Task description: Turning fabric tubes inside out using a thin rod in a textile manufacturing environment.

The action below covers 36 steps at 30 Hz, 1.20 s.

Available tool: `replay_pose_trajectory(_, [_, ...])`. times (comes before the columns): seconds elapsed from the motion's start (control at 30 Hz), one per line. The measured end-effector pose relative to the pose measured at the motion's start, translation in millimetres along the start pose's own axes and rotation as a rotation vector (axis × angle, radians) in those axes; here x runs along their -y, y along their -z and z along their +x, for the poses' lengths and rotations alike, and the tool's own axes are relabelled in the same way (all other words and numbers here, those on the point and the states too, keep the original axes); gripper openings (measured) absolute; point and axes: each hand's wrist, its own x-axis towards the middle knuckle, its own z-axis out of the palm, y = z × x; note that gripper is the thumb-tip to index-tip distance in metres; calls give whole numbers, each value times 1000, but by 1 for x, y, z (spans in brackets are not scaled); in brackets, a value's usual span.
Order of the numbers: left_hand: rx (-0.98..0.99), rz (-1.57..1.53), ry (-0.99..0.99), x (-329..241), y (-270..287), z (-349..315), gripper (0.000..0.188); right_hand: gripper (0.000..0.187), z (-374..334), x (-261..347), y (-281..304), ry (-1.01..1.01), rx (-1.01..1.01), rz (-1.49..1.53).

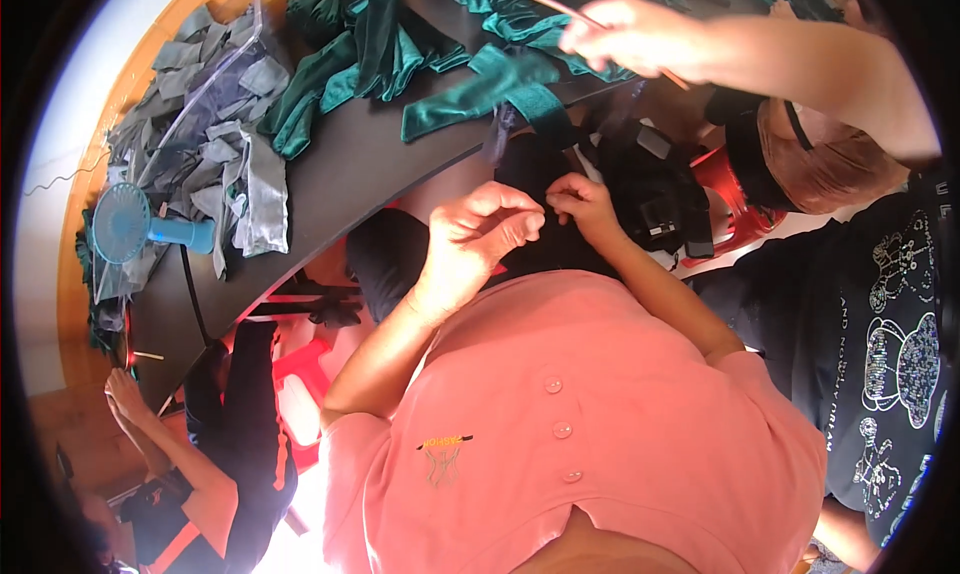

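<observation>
Over my dark-clothed lap, my left hand point(480, 236) is closed in a pinch, thumb against the fingertips. My right hand point(588, 210) pinches close beside it, a small gap between the fingertips of the two. Whatever they hold, if anything, is too small to make out. Nearest to them, a dark green velvet strip point(540, 111) hangs over the edge of the black table point(375, 174). Another green velvet piece point(470, 99) lies flat on the tabletop just behind it.
Grey fabric strips point(262, 189) and green velvet pieces point(375, 44) are heaped along the table, with a turquoise fan point(122, 224) at left. At upper right, a co-worker's hand point(640, 39) holds a thin stick. Another person's hands point(128, 399) are at lower left. Red stools point(735, 209) stand nearby.
</observation>
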Motion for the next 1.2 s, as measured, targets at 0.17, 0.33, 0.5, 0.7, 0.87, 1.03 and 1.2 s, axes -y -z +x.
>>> replay_pose_trajectory(0.17, [-419, 411, -338, -4, 37, 15, 3, 12, 3, 17, 5, 83, -13, -32])
replay_pose_trajectory(0.33, [-428, 963, -497, -22, 76, 48, 7, 10, 5, 55, 12, 187, -75, -106])
replay_pose_trajectory(0.5, [-383, 1264, -530, -27, 96, 76, 13, 10, -2, 91, 2, 263, -119, -161])
replay_pose_trajectory(0.7, [-335, 1366, -474, -29, 89, 80, 17, 20, -33, 164, -9, 1188, -379, -886])
replay_pose_trajectory(0.87, [-310, 1363, -466, -28, 103, 85, 21, 24, -1, 179, 4, 812, -248, -1507])
replay_pose_trajectory(1.03, [-300, 1389, -390, -30, 103, 86, 22, 11, 1, 174, 19, 730, -167, -1481])
replay_pose_trajectory(1.2, [-314, 1295, -269, -26, 115, 86, 20, 15, -12, 201, -11, 905, -307, -1028])
